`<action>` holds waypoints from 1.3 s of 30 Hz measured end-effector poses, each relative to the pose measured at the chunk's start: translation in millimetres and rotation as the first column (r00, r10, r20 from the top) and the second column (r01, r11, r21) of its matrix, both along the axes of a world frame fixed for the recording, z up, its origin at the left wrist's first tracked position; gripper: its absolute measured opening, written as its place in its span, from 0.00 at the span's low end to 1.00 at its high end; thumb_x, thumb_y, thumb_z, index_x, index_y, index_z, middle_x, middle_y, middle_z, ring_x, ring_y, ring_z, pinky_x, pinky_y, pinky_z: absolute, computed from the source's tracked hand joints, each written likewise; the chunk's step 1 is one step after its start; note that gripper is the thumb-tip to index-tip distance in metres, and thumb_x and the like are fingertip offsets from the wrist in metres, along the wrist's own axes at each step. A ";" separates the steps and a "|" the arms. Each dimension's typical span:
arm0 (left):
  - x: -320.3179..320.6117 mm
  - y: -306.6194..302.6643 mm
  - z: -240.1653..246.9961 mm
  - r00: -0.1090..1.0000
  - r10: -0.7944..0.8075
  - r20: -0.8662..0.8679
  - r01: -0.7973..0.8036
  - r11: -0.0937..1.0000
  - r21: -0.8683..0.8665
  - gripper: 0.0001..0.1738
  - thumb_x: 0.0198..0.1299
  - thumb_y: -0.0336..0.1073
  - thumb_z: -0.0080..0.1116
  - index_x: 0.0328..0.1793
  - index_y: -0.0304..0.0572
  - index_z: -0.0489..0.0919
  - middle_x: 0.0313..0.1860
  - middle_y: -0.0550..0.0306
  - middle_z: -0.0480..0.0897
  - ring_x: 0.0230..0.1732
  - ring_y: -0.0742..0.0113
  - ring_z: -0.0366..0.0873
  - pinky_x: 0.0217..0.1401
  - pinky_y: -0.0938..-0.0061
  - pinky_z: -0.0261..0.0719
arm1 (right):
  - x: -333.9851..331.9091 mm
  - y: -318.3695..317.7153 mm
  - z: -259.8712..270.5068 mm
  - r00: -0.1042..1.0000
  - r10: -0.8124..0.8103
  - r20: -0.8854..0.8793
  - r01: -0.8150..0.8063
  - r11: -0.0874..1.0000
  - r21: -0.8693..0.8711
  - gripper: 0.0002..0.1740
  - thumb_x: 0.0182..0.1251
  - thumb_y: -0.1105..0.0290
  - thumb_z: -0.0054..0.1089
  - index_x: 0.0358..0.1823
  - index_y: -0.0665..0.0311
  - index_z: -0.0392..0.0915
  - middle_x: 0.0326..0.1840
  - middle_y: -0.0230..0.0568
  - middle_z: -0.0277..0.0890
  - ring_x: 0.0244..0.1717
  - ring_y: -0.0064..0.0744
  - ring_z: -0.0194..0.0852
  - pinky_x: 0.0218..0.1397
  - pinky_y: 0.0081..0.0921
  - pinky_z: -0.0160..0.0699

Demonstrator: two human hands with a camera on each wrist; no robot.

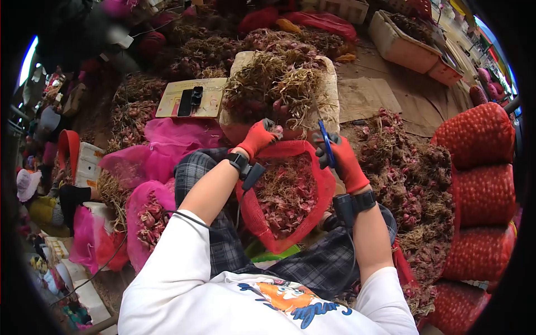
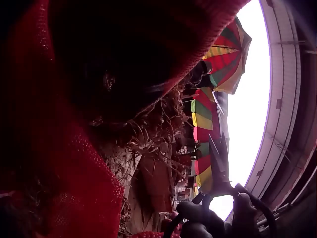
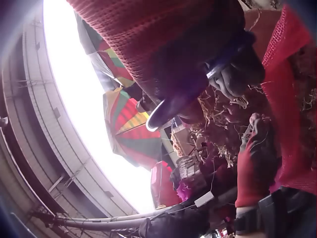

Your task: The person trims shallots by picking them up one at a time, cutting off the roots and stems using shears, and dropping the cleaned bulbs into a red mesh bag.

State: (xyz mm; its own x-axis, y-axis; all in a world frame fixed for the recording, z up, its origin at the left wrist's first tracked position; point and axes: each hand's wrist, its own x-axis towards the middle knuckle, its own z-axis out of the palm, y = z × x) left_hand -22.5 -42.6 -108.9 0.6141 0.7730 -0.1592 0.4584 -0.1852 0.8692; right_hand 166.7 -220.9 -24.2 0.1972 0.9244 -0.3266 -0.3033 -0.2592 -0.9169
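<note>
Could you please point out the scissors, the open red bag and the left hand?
Scissors [image 1: 325, 135]: head view, on the blue handle.
Open red bag [image 1: 277, 243]: head view, on its near wall.
Left hand [image 1: 258, 138]: head view, on the back of the red glove.

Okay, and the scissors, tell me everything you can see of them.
The scissors have blue handle loops that look plastic and pointed grey blades that look metal, their tips slightly apart. The gloved right hand grips them by the loops, just beyond the red net bag's rim. The blades point away from the person. The pivot is too small to judge.
</note>
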 end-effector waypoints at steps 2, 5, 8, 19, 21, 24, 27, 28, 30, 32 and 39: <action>-12.3 -26.0 8.5 0.987 -0.033 0.160 0.003 0.983 0.182 0.20 0.48 0.28 0.65 0.49 0.37 0.75 0.42 0.52 0.80 0.43 0.67 0.77 0.47 0.72 0.75 | -6.8 -9.2 -10.9 0.999 -0.010 -0.039 0.012 0.998 0.069 0.19 0.64 0.62 0.56 0.49 0.70 0.73 0.29 0.38 0.75 0.19 0.20 0.71 0.22 0.19 0.73; -33.1 -80.8 51.5 0.977 -0.145 0.156 0.062 0.895 0.442 0.27 0.44 0.29 0.68 0.53 0.39 0.74 0.45 0.49 0.77 0.47 0.59 0.77 0.49 0.69 0.75 | -32.9 -21.2 -7.6 0.972 0.025 -0.233 -0.014 0.999 0.047 0.19 0.61 0.64 0.58 0.48 0.71 0.72 0.33 0.38 0.76 0.24 0.20 0.73 0.27 0.19 0.74; -48.9 -132.4 50.3 0.989 -0.128 0.070 0.060 0.794 0.605 0.31 0.41 0.29 0.69 0.56 0.42 0.72 0.48 0.47 0.75 0.52 0.51 0.74 0.55 0.66 0.72 | -56.4 -36.7 -22.0 0.931 0.118 -0.345 -0.088 0.991 0.102 0.19 0.58 0.68 0.60 0.49 0.70 0.72 0.35 0.39 0.77 0.30 0.23 0.76 0.32 0.20 0.76; -59.4 -166.8 17.1 0.847 0.148 0.511 0.122 0.880 -0.458 0.28 0.57 0.23 0.57 0.65 0.38 0.64 0.56 0.58 0.72 0.51 0.73 0.72 0.52 0.79 0.72 | -81.2 -77.4 -35.0 0.998 -0.028 -0.064 0.038 0.989 0.145 0.21 0.53 0.75 0.59 0.51 0.71 0.69 0.37 0.41 0.77 0.35 0.29 0.79 0.38 0.26 0.81; -58.9 -170.3 16.5 0.843 -0.054 0.535 0.226 0.939 -0.260 0.27 0.55 0.20 0.55 0.62 0.37 0.67 0.53 0.59 0.75 0.51 0.74 0.72 0.52 0.79 0.72 | -87.9 -83.1 -34.7 0.998 -0.041 -0.051 0.047 0.990 0.134 0.21 0.53 0.75 0.59 0.50 0.72 0.70 0.37 0.41 0.77 0.35 0.29 0.79 0.39 0.25 0.80; -54.6 -167.1 25.7 0.816 0.017 0.578 0.254 0.888 -0.384 0.30 0.46 0.14 0.50 0.59 0.37 0.69 0.52 0.58 0.76 0.53 0.72 0.72 0.55 0.78 0.72 | -82.8 -85.8 -45.3 0.993 -0.020 -0.114 0.035 0.991 0.133 0.19 0.54 0.76 0.59 0.49 0.72 0.71 0.38 0.40 0.77 0.36 0.26 0.78 0.41 0.22 0.79; -54.5 -166.6 19.0 0.859 -0.029 0.512 0.205 0.935 -0.290 0.28 0.45 0.14 0.51 0.57 0.35 0.70 0.51 0.59 0.77 0.53 0.72 0.73 0.57 0.76 0.71 | -80.0 -80.7 -57.2 0.996 -0.021 -0.091 0.030 0.994 0.101 0.19 0.54 0.76 0.59 0.48 0.71 0.72 0.39 0.39 0.78 0.36 0.26 0.78 0.41 0.21 0.79; -54.5 -165.3 19.5 0.888 -0.071 0.454 0.181 0.962 -0.204 0.28 0.45 0.14 0.52 0.57 0.35 0.70 0.51 0.59 0.77 0.54 0.72 0.72 0.57 0.76 0.71 | -79.6 -76.7 -57.3 0.997 -0.032 -0.068 0.039 0.995 0.094 0.19 0.54 0.76 0.60 0.48 0.71 0.72 0.38 0.39 0.78 0.35 0.25 0.78 0.41 0.21 0.78; -50.6 -164.5 13.4 0.900 -0.081 0.429 0.162 0.975 -0.155 0.24 0.49 0.17 0.55 0.54 0.35 0.71 0.49 0.59 0.78 0.52 0.74 0.73 0.56 0.76 0.72 | -83.4 -71.2 -48.2 1.000 -0.016 -0.005 0.017 0.994 0.106 0.18 0.54 0.75 0.60 0.47 0.71 0.72 0.37 0.38 0.79 0.34 0.25 0.78 0.40 0.20 0.78; -49.0 -165.4 5.2 0.885 -0.062 0.461 0.187 0.955 -0.230 0.22 0.48 0.21 0.60 0.52 0.35 0.72 0.46 0.58 0.79 0.48 0.73 0.75 0.53 0.76 0.72 | -80.8 -67.2 -51.3 0.999 0.002 0.046 -0.007 0.995 0.103 0.17 0.53 0.75 0.59 0.46 0.71 0.73 0.36 0.37 0.79 0.34 0.24 0.78 0.39 0.20 0.77; -49.6 -161.4 -2.6 0.819 0.243 0.519 0.257 0.653 -0.712 0.15 0.61 0.28 0.54 0.55 0.38 0.72 0.47 0.59 0.79 0.44 0.74 0.77 0.48 0.78 0.74 | -69.0 -70.1 -68.2 0.999 0.044 0.023 -0.046 0.995 0.087 0.17 0.52 0.76 0.57 0.45 0.72 0.72 0.35 0.39 0.78 0.32 0.26 0.78 0.36 0.23 0.80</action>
State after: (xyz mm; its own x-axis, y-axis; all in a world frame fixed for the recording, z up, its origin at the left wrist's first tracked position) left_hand -72.1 -203.9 -111.6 0.7835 0.5404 -0.3068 -0.1176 0.6137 0.7807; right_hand 97.7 -291.0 -92.4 0.1607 0.9573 -0.2404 -0.2735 -0.1908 -0.9427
